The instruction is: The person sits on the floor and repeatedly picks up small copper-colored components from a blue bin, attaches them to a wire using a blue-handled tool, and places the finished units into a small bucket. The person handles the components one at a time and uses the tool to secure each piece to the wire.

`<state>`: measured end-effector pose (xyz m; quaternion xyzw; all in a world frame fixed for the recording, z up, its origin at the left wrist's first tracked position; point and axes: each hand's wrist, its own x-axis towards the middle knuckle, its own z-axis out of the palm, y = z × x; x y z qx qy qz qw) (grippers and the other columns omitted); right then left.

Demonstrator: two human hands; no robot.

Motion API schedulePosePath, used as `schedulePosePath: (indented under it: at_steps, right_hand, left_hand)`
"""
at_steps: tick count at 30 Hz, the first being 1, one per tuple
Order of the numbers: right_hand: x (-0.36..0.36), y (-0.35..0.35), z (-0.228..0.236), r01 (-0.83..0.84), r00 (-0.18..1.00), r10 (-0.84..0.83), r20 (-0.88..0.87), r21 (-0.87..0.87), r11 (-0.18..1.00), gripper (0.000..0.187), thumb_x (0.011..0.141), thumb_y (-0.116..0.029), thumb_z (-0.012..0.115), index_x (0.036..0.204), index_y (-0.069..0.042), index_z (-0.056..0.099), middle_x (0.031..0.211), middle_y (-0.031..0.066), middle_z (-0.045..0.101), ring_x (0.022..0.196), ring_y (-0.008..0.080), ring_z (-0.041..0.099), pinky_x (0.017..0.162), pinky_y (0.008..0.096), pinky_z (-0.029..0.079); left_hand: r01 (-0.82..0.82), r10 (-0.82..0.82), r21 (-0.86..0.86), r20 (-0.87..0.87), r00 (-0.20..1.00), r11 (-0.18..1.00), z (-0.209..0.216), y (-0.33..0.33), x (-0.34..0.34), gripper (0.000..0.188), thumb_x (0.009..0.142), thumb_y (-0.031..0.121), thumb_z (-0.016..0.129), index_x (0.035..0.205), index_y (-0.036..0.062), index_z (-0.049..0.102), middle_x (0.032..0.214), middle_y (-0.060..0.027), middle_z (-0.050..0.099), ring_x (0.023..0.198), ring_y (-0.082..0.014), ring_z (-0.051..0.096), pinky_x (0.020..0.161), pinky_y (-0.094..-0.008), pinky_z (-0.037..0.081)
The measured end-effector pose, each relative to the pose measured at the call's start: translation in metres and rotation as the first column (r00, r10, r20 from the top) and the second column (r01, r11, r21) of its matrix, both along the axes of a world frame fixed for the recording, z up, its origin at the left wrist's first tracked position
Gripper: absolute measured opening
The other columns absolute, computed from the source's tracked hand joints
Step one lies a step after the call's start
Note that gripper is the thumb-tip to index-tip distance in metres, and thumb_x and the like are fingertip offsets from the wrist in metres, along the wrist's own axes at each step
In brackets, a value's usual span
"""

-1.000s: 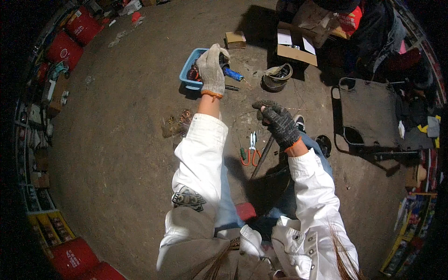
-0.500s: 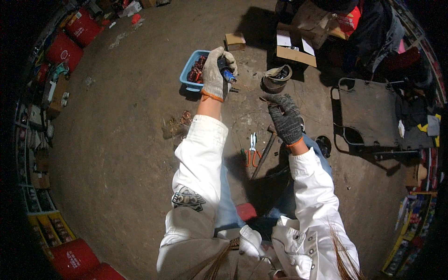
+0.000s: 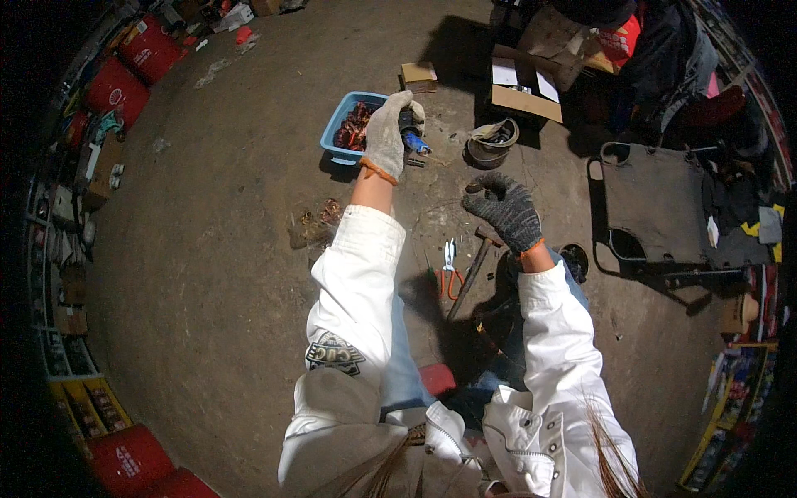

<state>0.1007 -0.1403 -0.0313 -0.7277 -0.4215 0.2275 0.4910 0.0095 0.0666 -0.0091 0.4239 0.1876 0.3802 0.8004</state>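
Note:
My left hand (image 3: 387, 139), in a pale work glove, is closed around a small dark cylindrical part with a blue end (image 3: 417, 143). It hovers by the right side of a blue plastic basin (image 3: 329, 138) that holds reddish copper coils (image 3: 354, 126). My right hand (image 3: 508, 212), in a dark grey knit glove, has its fingers curled in to the thumb. Anything in that pinch is too small to make out. Below it on the floor lie a hammer (image 3: 471, 277) and orange-handled cutters (image 3: 450, 272).
A round dark bucket (image 3: 491, 153) stands beyond my right hand. An open cardboard box (image 3: 526, 101) and a small brown box (image 3: 418, 76) are farther off. Copper scraps (image 3: 320, 217) lie left of my left forearm. A folding seat (image 3: 660, 199) is at the right.
My right hand has drawn back a little toward me, its fingers curling more. My left hand has shifted slightly nearer, still gripping the blue-ended part, which has turned a little.

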Motion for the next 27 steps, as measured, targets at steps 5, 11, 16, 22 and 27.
schedulePosePath:
  at_steps: [5, 11, 16, 22, 27]
  right_hand:
    - [0.001, 0.001, -0.009, 0.093, 0.996, -0.093, 0.002, -0.024, 0.995, 0.025, 0.083, -0.019, 0.065, 0.101, -0.002, 0.066, 0.083, 0.0088, 0.068, 0.074, 0.0165, 0.061, 0.071, 0.0313, 0.049]
    - [0.003, 0.0, -0.007, -0.118, 0.993, 0.119, -0.009, 0.034, 0.992, 0.029, 0.091, -0.022, 0.055, 0.115, -0.005, 0.062, 0.082, 0.0075, 0.067, 0.072, 0.0136, 0.06, 0.063, 0.0288, 0.047]
    - [0.007, -0.003, 0.002, -0.133, 0.875, 0.081, -0.478, -0.075, 0.988, 0.03, 0.092, -0.024, 0.055, 0.117, -0.008, 0.061, 0.075, 0.0026, 0.06, 0.061, 0.0074, 0.05, 0.055, 0.0232, 0.042]
    - [0.011, -0.006, -0.002, -0.318, 0.917, 0.312, 0.248, -0.018, 0.948, 0.032, 0.082, -0.013, 0.058, 0.113, -0.006, 0.061, 0.074, 0.0037, 0.054, 0.056, 0.0106, 0.045, 0.052, 0.0248, 0.04]
    - [0.017, -0.007, -0.013, -0.419, 0.887, 0.384, 0.258, 0.095, 0.903, 0.038, 0.075, -0.003, 0.06, 0.113, -0.006, 0.06, 0.073, 0.007, 0.052, 0.063, 0.016, 0.051, 0.058, 0.0263, 0.044]
  left_hand:
    - [0.011, -0.005, 0.111, -0.056, 0.998, 0.994, -0.003, 0.0, 0.002, 0.026, 0.089, 0.028, 0.055, 0.071, 0.0098, 0.058, 0.066, -0.002, 0.06, 0.055, -0.0125, 0.054, 0.051, -0.0243, 0.043]
    - [0.042, -0.026, 0.181, -0.09, 0.996, 0.983, -0.002, -0.002, 0.001, 0.026, 0.089, 0.027, 0.055, 0.069, 0.01, 0.059, 0.066, -0.0018, 0.06, 0.058, -0.0116, 0.054, 0.055, -0.0244, 0.043]
    - [0.03, -0.01, 0.208, -0.097, 0.995, 0.978, -0.005, 0.005, 0.001, 0.025, 0.089, 0.026, 0.055, 0.07, 0.0099, 0.059, 0.067, -0.002, 0.06, 0.056, -0.0125, 0.054, 0.053, -0.0241, 0.043]
    - [0.026, -0.026, 0.126, -0.005, 1.0, 0.992, -0.011, 0.006, 0.001, 0.021, 0.087, 0.025, 0.058, 0.072, 0.0099, 0.058, 0.067, -0.0027, 0.06, 0.055, -0.0139, 0.055, 0.052, -0.0242, 0.044]
    - [0.034, -0.035, 0.041, 0.023, 0.999, 0.999, -0.013, 0.007, 0.001, 0.021, 0.087, 0.026, 0.058, 0.073, 0.0099, 0.058, 0.067, -0.0029, 0.06, 0.056, -0.0143, 0.056, 0.051, -0.025, 0.044]
